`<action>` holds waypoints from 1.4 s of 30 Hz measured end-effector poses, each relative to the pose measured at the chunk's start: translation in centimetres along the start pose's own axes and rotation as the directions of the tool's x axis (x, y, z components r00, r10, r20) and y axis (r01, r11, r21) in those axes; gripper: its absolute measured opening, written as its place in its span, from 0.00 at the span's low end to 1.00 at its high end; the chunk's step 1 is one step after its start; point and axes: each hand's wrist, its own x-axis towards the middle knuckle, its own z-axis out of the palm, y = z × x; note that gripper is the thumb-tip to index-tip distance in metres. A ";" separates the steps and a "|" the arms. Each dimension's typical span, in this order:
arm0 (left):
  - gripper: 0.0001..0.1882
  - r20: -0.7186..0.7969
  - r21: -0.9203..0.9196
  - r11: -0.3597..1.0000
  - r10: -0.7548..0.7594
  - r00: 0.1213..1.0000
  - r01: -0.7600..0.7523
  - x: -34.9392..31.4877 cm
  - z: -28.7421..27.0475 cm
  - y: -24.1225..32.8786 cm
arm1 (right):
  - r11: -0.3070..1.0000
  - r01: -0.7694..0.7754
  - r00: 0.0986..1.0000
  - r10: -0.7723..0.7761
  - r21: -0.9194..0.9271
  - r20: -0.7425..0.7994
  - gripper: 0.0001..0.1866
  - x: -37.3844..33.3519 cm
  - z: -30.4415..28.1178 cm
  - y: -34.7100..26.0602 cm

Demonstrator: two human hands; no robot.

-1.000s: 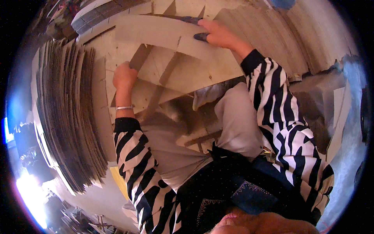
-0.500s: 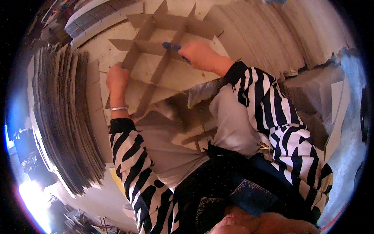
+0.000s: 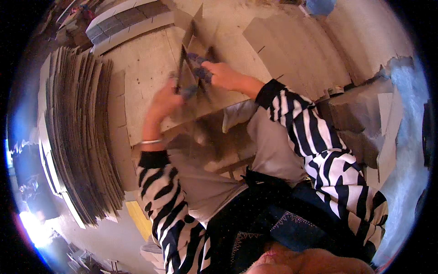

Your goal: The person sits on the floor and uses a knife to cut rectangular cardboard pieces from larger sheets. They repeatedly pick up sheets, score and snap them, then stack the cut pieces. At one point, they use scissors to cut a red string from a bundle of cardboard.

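A cardboard divider (image 3: 192,35), made of crossed slotted strips, stands on edge over the pale wooden tabletop (image 3: 143,80) in front of me. Its strips are pressed close together and partly blurred by motion. My left hand (image 3: 165,101) grips its near left side with closed fingers. Closed round the right side is my right hand (image 3: 221,75), with dark blue coverings on its fingertips. Both hands hide much of the lower part of the divider.
A tall row of cardboard strips (image 3: 80,132) stands at the left. More stacked cardboard (image 3: 292,45) lies at the far right, and a bundle of strips (image 3: 127,20) sits at the far left. Blue sheeting (image 3: 404,132) hangs at the right edge.
The spread-out divider grid has folded into a narrow bunch. My left hand has moved right, toward my right hand, which has shifted only slightly.
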 end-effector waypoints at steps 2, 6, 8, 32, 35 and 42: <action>0.26 -0.098 0.225 0.972 0.092 0.991 -0.068 -1.0 3.2 2.3 | 0.992 -0.066 0.996 0.058 0.112 0.070 0.17 0.8 1.0 -2.2; 0.31 -0.239 0.273 0.959 -0.012 0.971 0.079 -2.3 2.9 2.5 | 0.987 -0.138 0.990 0.138 0.083 0.006 0.19 -2.3 -4.4 -5.2; 0.36 -0.330 0.198 0.979 0.121 0.936 -0.056 -2.0 1.2 1.2 | 0.994 -0.097 0.930 0.105 0.041 -0.353 0.19 -7.0 -6.9 0.5; 0.30 -0.778 0.565 0.536 0.093 0.622 0.627 -26.0 -31.3 -9.6 | 0.875 -0.428 0.825 0.277 -0.227 -0.492 0.18 -14.8 -13.6 -2.8; 0.32 -0.755 0.493 0.805 0.207 0.623 0.330 -26.9 -33.3 -11.3 | 0.891 -0.377 0.856 0.230 -0.255 -0.463 0.17 -12.8 -11.7 -4.9; 0.23 -0.625 0.744 0.640 0.564 0.540 0.192 -17.4 -18.5 -6.0 | 0.965 -0.134 0.961 0.071 -0.224 -0.268 0.10 -2.7 -5.3 -7.3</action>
